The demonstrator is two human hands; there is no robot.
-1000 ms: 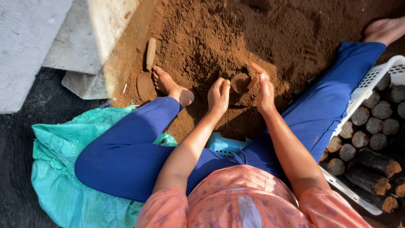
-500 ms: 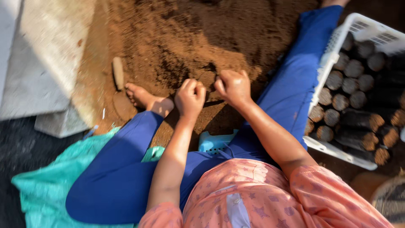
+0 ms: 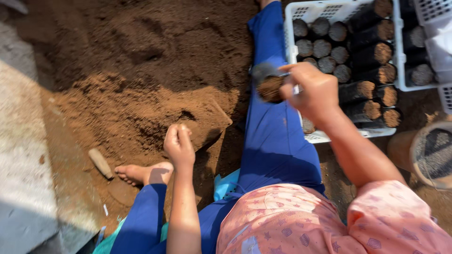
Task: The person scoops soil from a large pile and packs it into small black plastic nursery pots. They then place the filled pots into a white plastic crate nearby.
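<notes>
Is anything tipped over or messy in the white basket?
Yes, a bit. In the white crate, most soil-filled black bags stand upright, but those on the right side lie tipped on their sides, mouths facing left. The right hand holds another filled bag tilted above the leg.

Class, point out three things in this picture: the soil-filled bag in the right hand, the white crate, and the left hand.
Soil-filled bag (image 3: 270,88), head view, on its soil-packed open end.
White crate (image 3: 287,44), head view, on its left rim.
Left hand (image 3: 178,145), head view, on the back of the closed fist.
</notes>
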